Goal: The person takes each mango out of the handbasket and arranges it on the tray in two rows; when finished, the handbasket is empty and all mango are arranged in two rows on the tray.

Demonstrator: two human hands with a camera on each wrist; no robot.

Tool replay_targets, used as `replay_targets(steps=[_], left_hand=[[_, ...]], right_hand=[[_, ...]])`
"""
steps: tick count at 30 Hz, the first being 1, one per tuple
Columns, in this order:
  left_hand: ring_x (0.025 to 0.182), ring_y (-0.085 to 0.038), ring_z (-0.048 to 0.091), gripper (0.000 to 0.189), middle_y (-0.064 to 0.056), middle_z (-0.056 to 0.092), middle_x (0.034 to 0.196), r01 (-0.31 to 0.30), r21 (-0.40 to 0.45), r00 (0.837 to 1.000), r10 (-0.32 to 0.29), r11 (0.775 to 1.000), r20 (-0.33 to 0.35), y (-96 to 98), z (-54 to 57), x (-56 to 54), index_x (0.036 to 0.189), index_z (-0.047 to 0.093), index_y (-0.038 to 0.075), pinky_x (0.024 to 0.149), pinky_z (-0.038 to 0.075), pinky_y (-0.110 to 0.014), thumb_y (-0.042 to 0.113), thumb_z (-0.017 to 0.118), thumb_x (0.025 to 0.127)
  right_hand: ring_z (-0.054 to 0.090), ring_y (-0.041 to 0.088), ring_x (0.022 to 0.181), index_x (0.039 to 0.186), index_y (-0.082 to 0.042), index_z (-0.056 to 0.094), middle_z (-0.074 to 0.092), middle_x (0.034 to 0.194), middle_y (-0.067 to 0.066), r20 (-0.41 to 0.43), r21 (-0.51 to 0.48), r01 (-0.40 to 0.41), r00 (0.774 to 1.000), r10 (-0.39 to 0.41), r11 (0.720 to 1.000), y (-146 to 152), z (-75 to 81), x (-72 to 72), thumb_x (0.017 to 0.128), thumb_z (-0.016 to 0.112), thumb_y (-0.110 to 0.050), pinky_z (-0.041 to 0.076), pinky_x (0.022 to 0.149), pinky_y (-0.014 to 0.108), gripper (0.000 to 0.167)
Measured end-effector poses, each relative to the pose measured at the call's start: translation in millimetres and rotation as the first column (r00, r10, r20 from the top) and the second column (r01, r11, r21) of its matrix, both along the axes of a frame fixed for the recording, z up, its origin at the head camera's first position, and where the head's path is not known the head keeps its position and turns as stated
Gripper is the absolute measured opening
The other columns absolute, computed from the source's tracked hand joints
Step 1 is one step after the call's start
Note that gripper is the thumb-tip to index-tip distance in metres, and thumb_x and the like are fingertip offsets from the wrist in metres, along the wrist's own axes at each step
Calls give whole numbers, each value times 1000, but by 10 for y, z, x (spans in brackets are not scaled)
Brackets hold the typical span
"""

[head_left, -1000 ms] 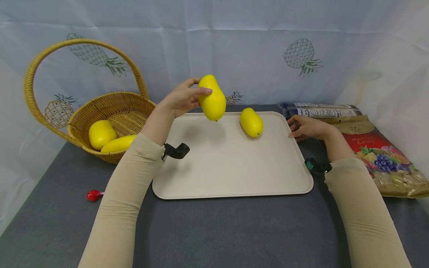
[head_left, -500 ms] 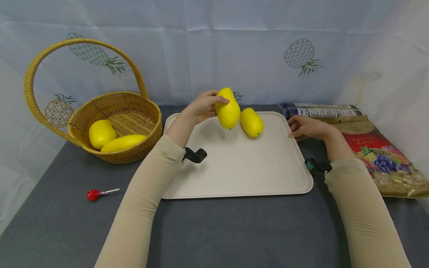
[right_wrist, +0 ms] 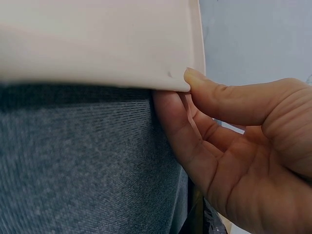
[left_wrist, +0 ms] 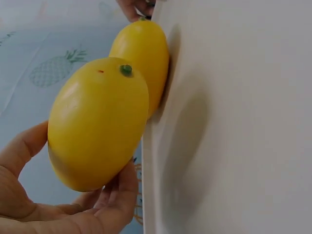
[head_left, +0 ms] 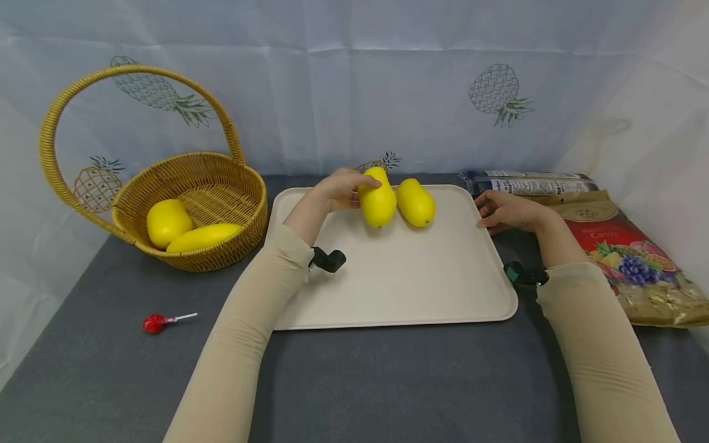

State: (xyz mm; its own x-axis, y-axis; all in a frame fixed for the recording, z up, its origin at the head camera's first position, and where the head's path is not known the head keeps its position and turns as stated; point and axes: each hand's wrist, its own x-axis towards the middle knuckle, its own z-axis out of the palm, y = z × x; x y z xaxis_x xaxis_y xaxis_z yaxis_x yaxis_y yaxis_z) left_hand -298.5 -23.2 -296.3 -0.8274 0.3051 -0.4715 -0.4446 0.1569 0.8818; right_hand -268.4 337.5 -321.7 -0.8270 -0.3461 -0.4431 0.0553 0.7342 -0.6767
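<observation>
My left hand (head_left: 342, 186) grips a yellow mango (head_left: 379, 200), its thumb on one side and fingers curled on the other. In the left wrist view the held mango (left_wrist: 100, 126) shows a small green stem end and hangs just above the beige tray (head_left: 399, 277), its shadow on the surface. A second yellow mango (head_left: 416, 203) lies on the tray's far part, right beside the held one. At the tray's right edge, my right hand (head_left: 512, 212) pinches the rim. The right wrist view shows the thumb (right_wrist: 226, 100) on top of the rim and a finger beneath.
A wicker basket (head_left: 252, 224) with a tall handle stands left of the tray, holding two yellow fruits (head_left: 168, 223). A red lollipop (head_left: 155, 323) lies in front of it. Right of the tray lie a candy bag (head_left: 637, 252) and a dark packet (head_left: 532, 183). A curtain hangs behind.
My left hand has carried the mango rightward and then down toward the tray, next to the other mango. The right hand has stayed at the tray's edge.
</observation>
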Motion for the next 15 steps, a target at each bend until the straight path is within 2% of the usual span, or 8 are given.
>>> replay_targets(steps=[3,8,15], left_hand=[[134,-26,50,74,-10,40,151,5,-51,1000,-4,999,23,6,-25,-3,151,31,6,112,49,-37,19,71,90],[136,-27,49,70,-9,39,152,14,-101,1000,-13,995,16,14,-56,-1,148,36,4,111,49,-36,21,72,90],[142,-30,43,75,-9,31,158,9,-136,1000,-10,991,-7,21,-116,-6,150,32,2,116,45,-37,22,71,90]], right_hand=[[61,15,101,144,8,23,45,125,24,-3,2,-6,1000,6,1000,6,-8,-3,99,58,-13,60,92,41,61],[61,16,101,144,8,23,45,124,25,-10,2,-9,1000,9,1000,13,-12,-3,99,58,-12,60,91,42,60],[61,17,101,143,8,24,45,125,25,-10,4,-5,1000,5,1000,-4,7,12,99,58,-12,60,92,40,60]])
